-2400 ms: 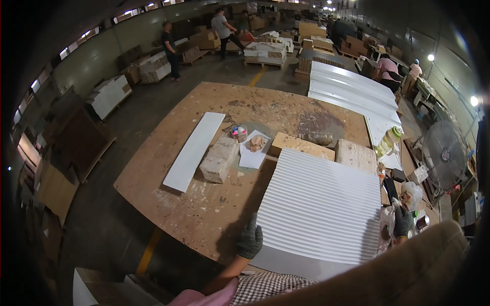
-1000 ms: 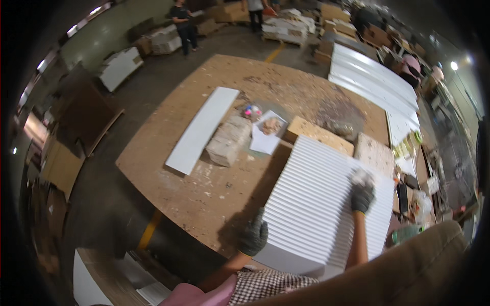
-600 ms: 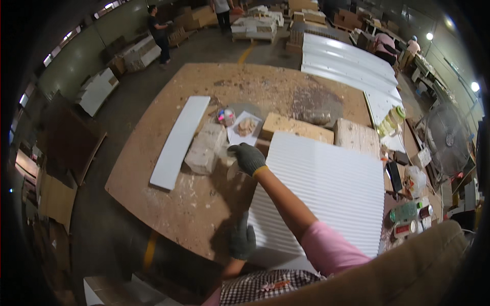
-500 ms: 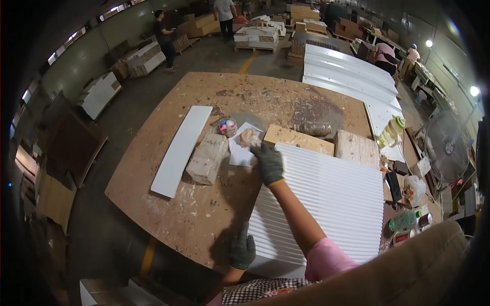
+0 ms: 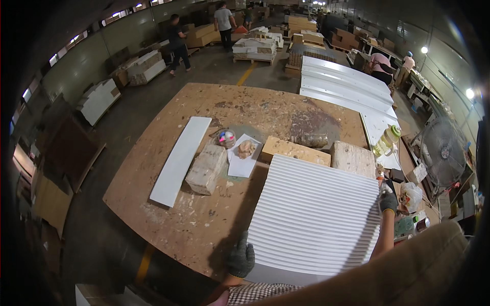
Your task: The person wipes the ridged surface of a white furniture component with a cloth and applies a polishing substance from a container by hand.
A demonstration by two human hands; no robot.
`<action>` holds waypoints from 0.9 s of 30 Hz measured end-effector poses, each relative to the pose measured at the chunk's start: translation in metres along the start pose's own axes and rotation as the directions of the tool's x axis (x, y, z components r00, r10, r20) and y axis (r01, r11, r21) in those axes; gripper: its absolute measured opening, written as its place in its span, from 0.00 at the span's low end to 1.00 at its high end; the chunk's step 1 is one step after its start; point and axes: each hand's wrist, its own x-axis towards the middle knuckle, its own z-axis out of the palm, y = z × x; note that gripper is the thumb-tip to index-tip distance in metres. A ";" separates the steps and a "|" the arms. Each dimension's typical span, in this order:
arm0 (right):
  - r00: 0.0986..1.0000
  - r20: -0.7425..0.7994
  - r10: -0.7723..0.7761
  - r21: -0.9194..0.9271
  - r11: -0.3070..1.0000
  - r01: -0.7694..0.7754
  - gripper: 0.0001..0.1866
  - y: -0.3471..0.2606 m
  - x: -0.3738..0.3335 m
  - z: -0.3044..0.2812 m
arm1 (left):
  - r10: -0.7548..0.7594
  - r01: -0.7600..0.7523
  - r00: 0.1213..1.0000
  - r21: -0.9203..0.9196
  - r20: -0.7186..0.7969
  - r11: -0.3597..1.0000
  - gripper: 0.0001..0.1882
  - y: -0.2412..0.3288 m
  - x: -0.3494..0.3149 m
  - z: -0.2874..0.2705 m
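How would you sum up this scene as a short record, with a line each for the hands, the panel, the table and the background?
Left hand: gloved, at the left edge of the panel
Right hand: gloved, by the panel's right edge; something whitish at its fingertips, too small to identify
Panel: white, ribbed, with a plain strip along the near edge
Table: brown, stained; bears a long white board, a pale block and a tan lump on white paper
Background: a fan at right, a person in grey far off

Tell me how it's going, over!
Left hand at ribbed board, left edge. Right hand beside its right edge. Yellow block, whitish block along far edge.
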 end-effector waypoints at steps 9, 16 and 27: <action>0.795 -0.126 -0.593 0.159 0.779 0.606 0.10 -0.212 -0.082 -0.037 | -0.034 0.035 0.999 -0.034 0.024 0.999 0.27 0.004 0.001 -0.001; 0.909 -0.113 -0.402 0.235 0.878 0.417 0.27 -0.107 -0.135 0.026 | -0.054 0.052 0.996 0.029 0.067 0.998 0.27 0.012 0.003 -0.008; 0.990 0.028 -0.138 0.362 0.925 0.119 0.15 -0.018 -0.113 -0.050 | -0.034 0.034 0.999 -0.026 0.023 0.999 0.27 0.003 0.003 -0.001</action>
